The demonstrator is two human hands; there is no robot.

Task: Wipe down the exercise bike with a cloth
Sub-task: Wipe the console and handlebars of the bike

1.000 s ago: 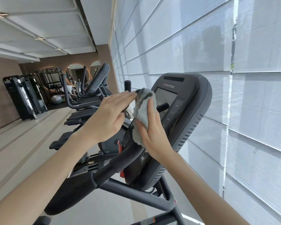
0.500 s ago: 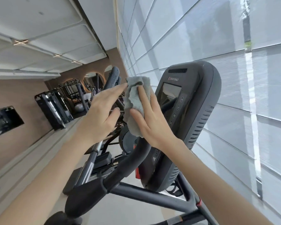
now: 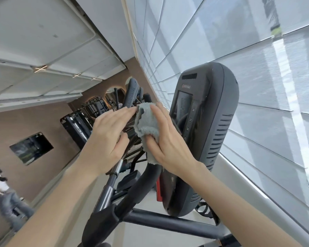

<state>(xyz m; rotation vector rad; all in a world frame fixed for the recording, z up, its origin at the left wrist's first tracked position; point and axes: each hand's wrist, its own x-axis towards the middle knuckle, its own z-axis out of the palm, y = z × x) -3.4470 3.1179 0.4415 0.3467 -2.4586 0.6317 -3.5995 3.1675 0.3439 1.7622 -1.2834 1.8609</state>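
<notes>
Head view: cloth (image 3: 146, 122) lower beside console (image 3: 214, 113)

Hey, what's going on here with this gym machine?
A person is wiping down an exercise bike. Their right hand holds a grey cloth, thumb tucked into the fabric, just left of the console and above the padded handlebar. The left hand touches the cloth's upper edge with straight fingertips. Whether the cloth presses on the bike cannot be told.

Bright daylight through the blinds (image 3: 260, 90) on my right glints off the bike console (image 3: 214, 111); wide lens bends the blurry edges.
</notes>
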